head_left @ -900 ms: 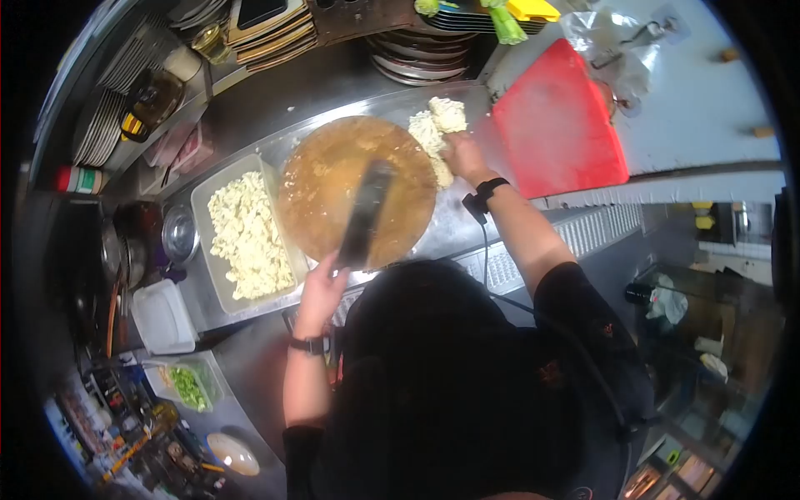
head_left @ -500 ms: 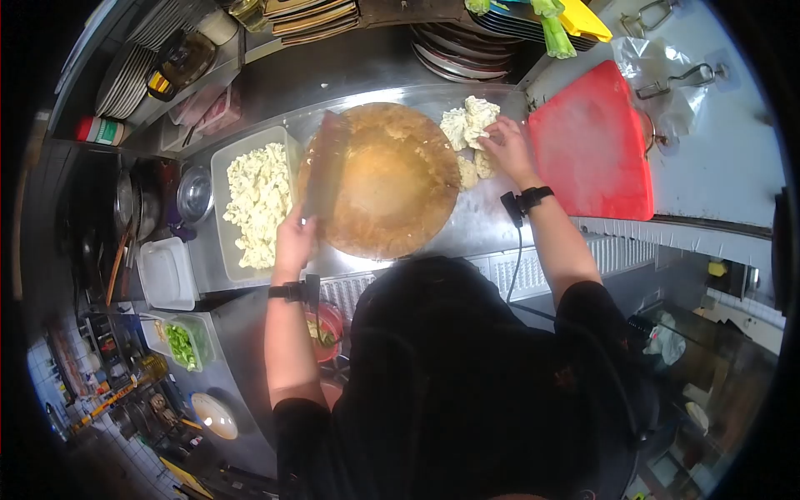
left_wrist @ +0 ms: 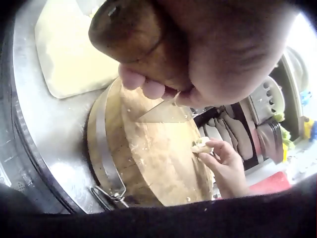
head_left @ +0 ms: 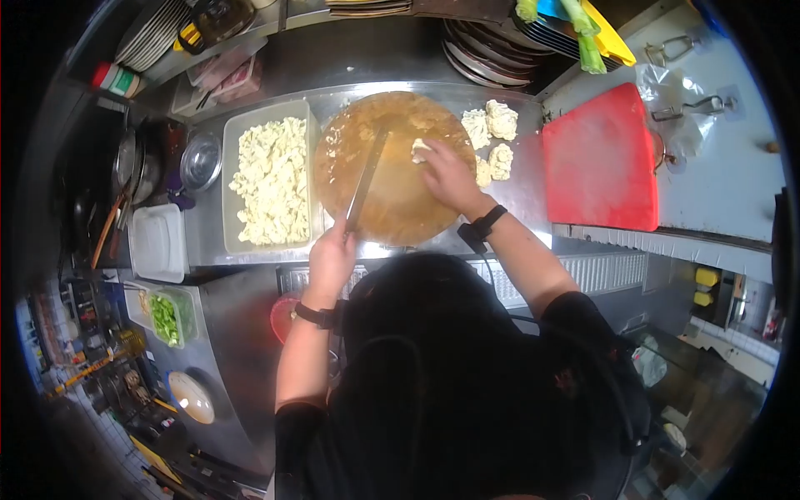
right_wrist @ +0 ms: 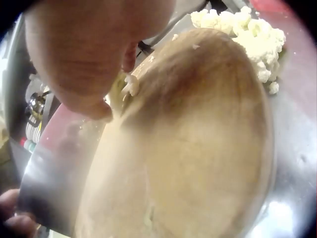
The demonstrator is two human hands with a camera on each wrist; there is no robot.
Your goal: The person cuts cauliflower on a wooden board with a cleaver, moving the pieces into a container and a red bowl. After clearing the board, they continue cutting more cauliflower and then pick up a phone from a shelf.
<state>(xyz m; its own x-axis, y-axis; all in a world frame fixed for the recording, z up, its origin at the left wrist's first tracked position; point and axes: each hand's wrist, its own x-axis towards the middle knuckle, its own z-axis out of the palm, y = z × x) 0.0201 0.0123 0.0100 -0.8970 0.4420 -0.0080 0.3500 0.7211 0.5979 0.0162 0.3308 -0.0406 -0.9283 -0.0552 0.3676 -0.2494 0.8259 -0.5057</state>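
Observation:
My left hand [head_left: 332, 260] grips the brown handle [left_wrist: 141, 47] of a cleaver [head_left: 365, 185], its blade standing on edge over the round wooden chopping block [head_left: 392, 221]. To the right of the blade, my right hand [head_left: 452, 179] pinches a small piece of cauliflower [head_left: 421, 151] near the middle of the block. In the right wrist view, fingers partly hide that piece, and the blade [right_wrist: 54, 166] shows beyond the block. Several larger cauliflower chunks [head_left: 502, 122] lie on the steel counter just right of the block.
Left of the block stands a tub [head_left: 231, 225] full of cut cauliflower [head_left: 273, 179]. A red cutting board [head_left: 600, 162] lies at the right. Stacked plates [head_left: 487, 54] sit behind, and a white container [head_left: 158, 242] stands farther left.
My right hand has moved left from the cauliflower pile onto the block, bringing a piece. The cleaver swung to the block's left side, then came back toward its middle, blade on edge.

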